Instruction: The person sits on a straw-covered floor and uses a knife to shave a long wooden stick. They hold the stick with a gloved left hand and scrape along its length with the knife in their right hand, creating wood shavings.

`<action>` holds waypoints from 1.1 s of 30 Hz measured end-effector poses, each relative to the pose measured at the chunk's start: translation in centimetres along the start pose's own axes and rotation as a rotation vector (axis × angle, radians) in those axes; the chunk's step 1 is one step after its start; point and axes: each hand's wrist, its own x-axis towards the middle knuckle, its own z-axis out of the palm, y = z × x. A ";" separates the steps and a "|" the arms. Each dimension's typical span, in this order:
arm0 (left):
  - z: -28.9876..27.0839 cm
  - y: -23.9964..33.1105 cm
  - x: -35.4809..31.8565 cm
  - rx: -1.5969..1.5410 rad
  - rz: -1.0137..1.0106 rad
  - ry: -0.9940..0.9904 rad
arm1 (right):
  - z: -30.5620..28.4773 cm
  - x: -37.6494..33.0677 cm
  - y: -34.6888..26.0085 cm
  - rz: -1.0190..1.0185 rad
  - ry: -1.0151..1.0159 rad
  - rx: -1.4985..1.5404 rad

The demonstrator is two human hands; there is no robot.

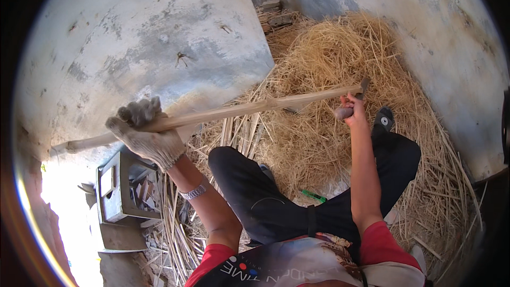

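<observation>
A long pale bamboo pole (228,111) with a node near its middle slants across in front of me, its right end slightly higher. My left hand (143,130), in a dirty white work glove, is closed around the pole towards its left end. At the right end, my bare right hand (355,109) is closed on the rounded wooden handle of a knife (344,112). The knife's dark blade (364,85) stands at the pole's tip, and the fingers are close against the pole. Whether the blade cuts into the bamboo cannot be seen.
Shavings and strips of straw-coloured bamboo (329,48) heap over the floor around my legs. A green-handled tool (313,196) lies between them. Weathered walls (175,37) stand left and right. An old box-shaped casing (114,188) holding scraps sits at the lower left.
</observation>
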 end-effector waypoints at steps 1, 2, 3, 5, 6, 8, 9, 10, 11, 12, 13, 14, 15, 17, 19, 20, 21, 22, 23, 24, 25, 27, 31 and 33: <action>0.4 -0.6 0.6 -0.002 -0.007 -0.097 | -0.8 1.5 0.5 0.027 0.106 0.001; 0.9 -1.0 1.2 0.005 -0.007 -0.193 | -2.0 3.0 1.7 0.017 0.086 -0.037; 1.4 -2.0 1.6 0.005 -0.018 -0.284 | -3.8 4.4 2.5 0.000 0.074 -0.079; 5.4 -3.5 1.1 0.063 0.029 -0.168 | -5.3 5.0 4.3 -0.006 0.183 -0.262; 6.7 -4.1 0.8 0.118 0.046 -0.139 | -5.5 4.9 4.9 -0.032 0.288 -0.371; 8.6 -6.7 0.0 0.232 0.053 -0.189 | -6.3 4.6 5.5 -0.085 0.503 -0.587; 8.7 -8.8 -0.3 0.216 0.041 -0.273 | -6.7 4.5 5.6 -0.118 0.496 -0.581; 8.1 -11.0 -0.5 0.209 0.037 -0.356 | -6.2 3.8 5.9 -0.117 0.447 -0.575; 7.5 -13.2 -0.9 0.287 0.032 -0.364 | -5.1 2.3 6.1 -0.116 0.402 -0.572; 6.8 -15.0 -1.3 0.360 0.029 -0.371 | -3.8 0.8 6.1 -0.120 0.355 -0.566; 6.0 -16.4 -1.7 0.375 0.016 -0.384 | -2.6 -0.6 5.9 -0.134 0.290 -0.638; 5.3 -17.9 -2.1 0.381 0.002 -0.396 | -1.5 -2.0 5.6 -0.154 0.227 -0.710; 5.4 -19.0 -2.6 0.384 -0.020 -0.412 | -0.8 -3.1 5.4 -0.176 0.172 -0.780; 5.4 -20.5 -2.7 0.313 -0.090 -0.437 | -0.2 -4.1 5.4 -0.269 -0.004 -0.929; 5.1 -20.5 -2.2 0.254 -0.135 -0.494 | 2.1 -7.6 5.9 -0.229 -0.169 -0.895; 5.1 -20.4 -2.1 0.213 -0.149 -0.513 | 2.8 -9.3 6.1 -0.208 -0.227 -0.933; 5.1 -20.6 -2.0 0.166 -0.164 -0.532 | 3.4 -10.7 6.2 -0.191 -0.282 -0.970; 5.4 -20.9 -2.2 0.115 -0.183 -0.552 | 3.9 -11.7 6.2 -0.176 -0.332 -1.005; 5.5 -20.8 -2.2 0.155 -0.184 -0.592 | 4.4 -12.6 6.7 -0.235 -0.352 -1.043; 4.9 -21.3 -2.4 0.178 -0.190 -0.578 | 4.6 -13.6 7.2 -0.288 -0.376 -1.090; 4.3 -22.4 -2.6 0.202 -0.195 -0.565 | 4.6 -14.4 8.0 -0.341 -0.402 -1.136; 4.9 -22.5 -2.8 0.176 -0.257 -0.524 | 3.9 -14.6 9.4 -0.451 -0.381 -1.275; 4.4 -23.0 -1.9 0.176 -0.260 -0.522 | 4.2 -15.0 10.0 -0.140 -0.296 -1.261; 4.4 -22.7 -2.0 0.122 -0.287 -0.514 | 4.3 -15.2 9.7 -0.224 -0.340 -1.267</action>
